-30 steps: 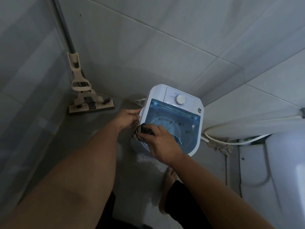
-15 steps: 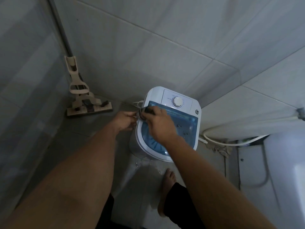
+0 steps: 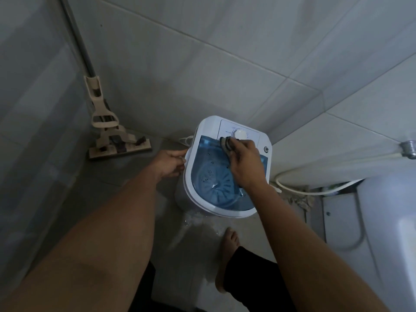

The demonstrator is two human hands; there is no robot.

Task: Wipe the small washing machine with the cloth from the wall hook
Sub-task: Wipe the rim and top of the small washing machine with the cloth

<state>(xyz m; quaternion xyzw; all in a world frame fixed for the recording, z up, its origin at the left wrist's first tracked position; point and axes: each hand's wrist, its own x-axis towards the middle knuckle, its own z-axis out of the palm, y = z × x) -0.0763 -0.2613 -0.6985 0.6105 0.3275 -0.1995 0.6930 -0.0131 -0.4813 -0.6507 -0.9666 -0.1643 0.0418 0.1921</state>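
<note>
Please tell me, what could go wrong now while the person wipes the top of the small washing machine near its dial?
1. The right hand presses the cloth right beside the white dial, so a stroke could turn it by accident.
2. The floor in front of the washing machine looks wet, and a bare foot stands there, so slipping is possible.
3. The left hand only steadies the rim; a hard push might shift the light machine.

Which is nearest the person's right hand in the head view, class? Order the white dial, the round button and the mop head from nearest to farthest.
From the right hand, which holds the cloth:
1. White dial, just beyond the fingertips on the washing machine.
2. Round button, on the machine's right corner.
3. Mop head, on the floor far left by the wall.
</note>
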